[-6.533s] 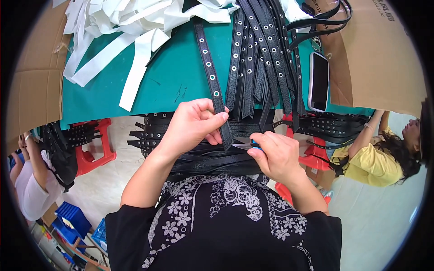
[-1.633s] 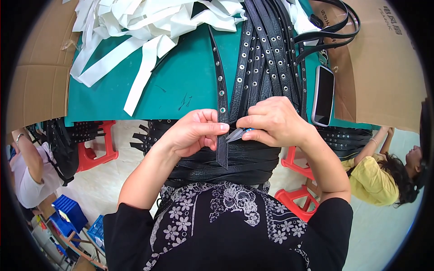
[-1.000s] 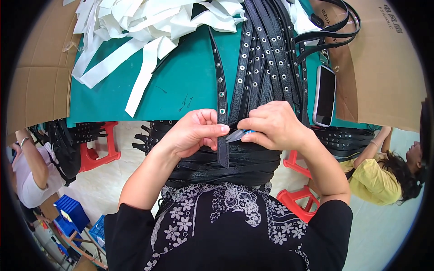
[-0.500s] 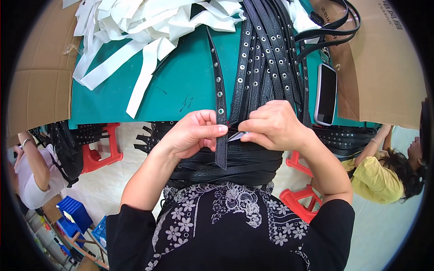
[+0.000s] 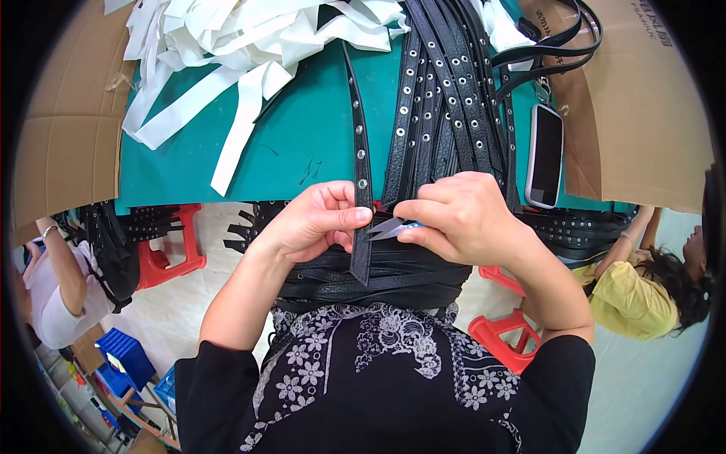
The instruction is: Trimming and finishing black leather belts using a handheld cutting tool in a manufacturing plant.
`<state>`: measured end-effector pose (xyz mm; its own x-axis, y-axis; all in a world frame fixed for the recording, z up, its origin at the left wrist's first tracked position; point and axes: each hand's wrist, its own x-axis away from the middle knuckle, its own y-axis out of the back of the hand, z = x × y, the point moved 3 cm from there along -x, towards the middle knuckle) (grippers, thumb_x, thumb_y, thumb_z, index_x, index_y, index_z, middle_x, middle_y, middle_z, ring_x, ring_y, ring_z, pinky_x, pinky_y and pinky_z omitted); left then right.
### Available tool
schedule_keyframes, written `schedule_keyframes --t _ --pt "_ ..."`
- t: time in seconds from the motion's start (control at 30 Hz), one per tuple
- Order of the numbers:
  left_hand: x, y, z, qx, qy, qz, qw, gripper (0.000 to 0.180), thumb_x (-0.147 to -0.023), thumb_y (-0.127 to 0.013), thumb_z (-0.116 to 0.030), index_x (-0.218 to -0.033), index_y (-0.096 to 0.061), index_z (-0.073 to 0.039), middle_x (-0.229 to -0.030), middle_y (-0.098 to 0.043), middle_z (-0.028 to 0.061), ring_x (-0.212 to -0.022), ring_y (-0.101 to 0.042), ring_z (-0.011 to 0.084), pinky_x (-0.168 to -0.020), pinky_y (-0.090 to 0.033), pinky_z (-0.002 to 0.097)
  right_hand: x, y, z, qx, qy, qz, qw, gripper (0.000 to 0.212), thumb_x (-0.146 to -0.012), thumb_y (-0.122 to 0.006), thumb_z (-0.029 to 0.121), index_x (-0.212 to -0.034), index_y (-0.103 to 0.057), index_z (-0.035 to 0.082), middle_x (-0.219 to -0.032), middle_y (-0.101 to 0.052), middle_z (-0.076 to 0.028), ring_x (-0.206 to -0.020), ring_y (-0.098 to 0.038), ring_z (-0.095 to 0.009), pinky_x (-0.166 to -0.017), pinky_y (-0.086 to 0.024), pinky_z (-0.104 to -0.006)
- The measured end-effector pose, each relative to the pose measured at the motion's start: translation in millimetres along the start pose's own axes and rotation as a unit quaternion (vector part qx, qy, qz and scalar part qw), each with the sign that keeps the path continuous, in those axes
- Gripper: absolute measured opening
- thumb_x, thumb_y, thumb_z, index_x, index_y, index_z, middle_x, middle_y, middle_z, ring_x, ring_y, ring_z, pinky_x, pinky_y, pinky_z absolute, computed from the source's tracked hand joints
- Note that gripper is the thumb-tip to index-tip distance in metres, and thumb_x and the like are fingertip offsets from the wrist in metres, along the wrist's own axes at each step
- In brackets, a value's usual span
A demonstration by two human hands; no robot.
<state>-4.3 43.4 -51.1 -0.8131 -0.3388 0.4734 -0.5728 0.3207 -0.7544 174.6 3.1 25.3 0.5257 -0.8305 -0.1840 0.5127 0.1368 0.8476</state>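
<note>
Between thumb and fingers, my left hand [image 5: 325,221] pinches a black leather strap [image 5: 361,155] with a row of metal eyelets. The strap's pointed end hangs below my thumb, and its other end runs away across the table. My right hand [image 5: 461,216] is closed around small scissors [image 5: 387,228] whose handles are mostly hidden by the fingers. The scissors' blades are parted and reach the strap's right edge, just below my left thumb. Many more eyeletted black straps [image 5: 446,98] lie in a thick bundle beyond my right hand.
White fabric strips [image 5: 242,38] heap at the far left of the green table [image 5: 302,151]. A phone [image 5: 544,155] lies to the right, beside a cardboard box [image 5: 635,113]. Black straps [image 5: 340,284] cover my lap. Red stools [image 5: 503,337] and two other people sit to the sides.
The scissor blades have spread apart and now show more clearly at the strap's edge. My left hand and the strap have shifted slightly left.
</note>
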Motion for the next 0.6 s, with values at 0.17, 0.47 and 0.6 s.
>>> schedule_keyframes --t 0.17,0.47,0.6 --pt "1.1 0.7 0.1 -0.022 -0.004 -0.016 1.0 0.011 -0.079 -0.065 -0.008 -0.08 -0.054 -0.003 -0.07 -0.062 0.0064 -0.052 -0.06 0.0106 -0.048 -0.05 0.0194 -9.7 1.7 0.0 0.018 0.038 0.031 0.999 0.022 -0.073 -0.065 0.032 -0.082 -0.062 0.012 -0.057 -0.048 0.001 -0.053 -0.054 -0.017 -0.047 -0.04 -0.031" --pt "-0.6 4.8 4.3 0.003 0.014 0.006 1.0 0.01 -0.079 -0.064 -0.008 -0.078 -0.055 -0.004 -0.066 -0.062 0.0054 -0.051 -0.06 0.0101 -0.046 -0.05 0.019 -17.3 2.5 -2.8 0.024 0.074 0.069 0.995 0.019 -0.071 -0.066 0.031 -0.079 -0.061 0.014 -0.056 -0.045 0.0 -0.052 -0.052 -0.017 -0.047 -0.039 -0.0313" --pt "-1.4 3.8 5.5 0.01 0.022 0.009 1.0 0.01 -0.08 -0.064 -0.008 -0.078 -0.055 -0.004 -0.067 -0.062 0.005 -0.052 -0.06 0.0103 -0.047 -0.05 0.0189 -15.5 -0.5 -6.6 0.013 0.076 0.059 0.995 0.019 -0.071 -0.066 0.03 -0.079 -0.061 0.014 -0.055 -0.045 0.001 -0.052 -0.052 -0.017 -0.046 -0.038 -0.0312"
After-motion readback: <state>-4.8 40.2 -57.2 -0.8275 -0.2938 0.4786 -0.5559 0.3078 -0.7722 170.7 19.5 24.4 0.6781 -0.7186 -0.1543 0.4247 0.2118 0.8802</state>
